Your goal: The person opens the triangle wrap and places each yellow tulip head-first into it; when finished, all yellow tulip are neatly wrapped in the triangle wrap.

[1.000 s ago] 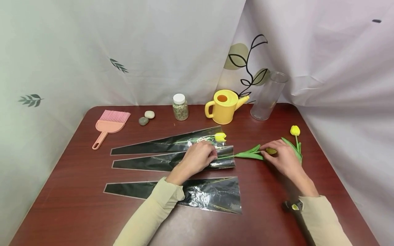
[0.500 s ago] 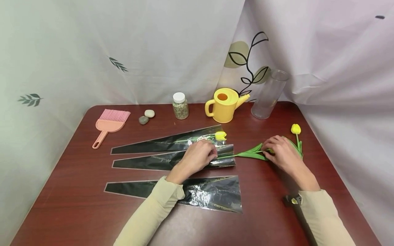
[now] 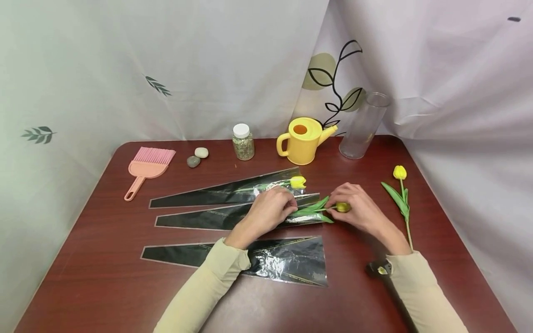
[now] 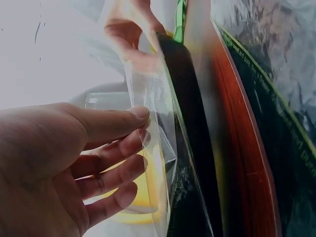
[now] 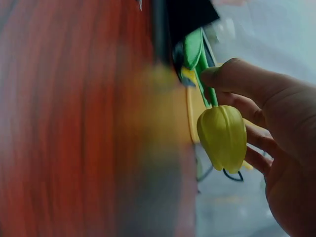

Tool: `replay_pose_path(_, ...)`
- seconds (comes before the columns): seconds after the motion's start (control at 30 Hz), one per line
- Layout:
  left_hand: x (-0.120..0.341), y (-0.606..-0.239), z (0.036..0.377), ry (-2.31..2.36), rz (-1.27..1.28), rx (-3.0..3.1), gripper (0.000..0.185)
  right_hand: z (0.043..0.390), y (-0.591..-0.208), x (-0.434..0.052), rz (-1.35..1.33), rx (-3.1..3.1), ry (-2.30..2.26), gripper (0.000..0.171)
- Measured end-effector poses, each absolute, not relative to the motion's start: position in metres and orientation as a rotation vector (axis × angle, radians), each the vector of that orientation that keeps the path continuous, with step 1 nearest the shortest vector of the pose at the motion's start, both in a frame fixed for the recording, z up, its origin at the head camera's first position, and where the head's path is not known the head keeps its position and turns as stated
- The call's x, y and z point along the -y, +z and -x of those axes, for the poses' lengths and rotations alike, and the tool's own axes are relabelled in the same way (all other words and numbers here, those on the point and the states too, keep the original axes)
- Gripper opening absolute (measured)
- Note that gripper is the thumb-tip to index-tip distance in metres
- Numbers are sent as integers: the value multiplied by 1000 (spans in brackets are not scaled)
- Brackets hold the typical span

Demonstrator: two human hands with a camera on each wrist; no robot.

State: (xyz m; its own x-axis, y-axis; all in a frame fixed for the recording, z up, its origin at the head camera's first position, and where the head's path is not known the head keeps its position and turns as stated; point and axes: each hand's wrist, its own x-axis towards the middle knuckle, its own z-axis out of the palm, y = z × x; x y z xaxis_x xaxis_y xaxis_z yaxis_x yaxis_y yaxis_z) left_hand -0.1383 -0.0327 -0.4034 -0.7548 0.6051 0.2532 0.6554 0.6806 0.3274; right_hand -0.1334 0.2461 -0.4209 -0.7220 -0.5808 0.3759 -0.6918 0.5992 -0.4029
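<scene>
My left hand (image 3: 269, 209) pinches the clear upper edge of the middle flower sleeve (image 3: 195, 218), a black-backed plastic wrap tapering to the left. In the left wrist view the clear film (image 4: 158, 118) stands lifted off the black side at the sleeve's mouth. My right hand (image 3: 361, 210) pinches the stem of a yellow tulip (image 5: 222, 138) just below its bloom, between thumb and fingers. The tulip lies sideways, bloom to the right. Its green leaves (image 3: 311, 208) overlap the sleeve's wide end, and the lower stem is hidden there.
Behind lies a sleeve (image 3: 200, 194) with a yellow tulip (image 3: 297, 181) in it; a flat sleeve (image 3: 291, 261) lies in front. Another tulip (image 3: 399, 173) rests at right. Along the back are a brush (image 3: 147, 169), stones (image 3: 193, 161), jar (image 3: 243, 147), watering can (image 3: 301, 145) and glass vase (image 3: 360, 134).
My right hand has moved left with the tulip, whose leaves have slid from right of the middle sleeve onto its wide end. The left hand keeps its place at the sleeve.
</scene>
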Motion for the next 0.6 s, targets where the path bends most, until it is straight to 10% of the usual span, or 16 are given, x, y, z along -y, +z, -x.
replay_pose_path(0.33, 31, -403, 137, -600, 1053, 2772, 6, 128, -426, -227, -952, 2686, 929, 16)
replay_pose_path(0.6, 33, -402, 138, -607, 1042, 2779, 5, 106, -408, -251, -75, 2859, 1278, 32)
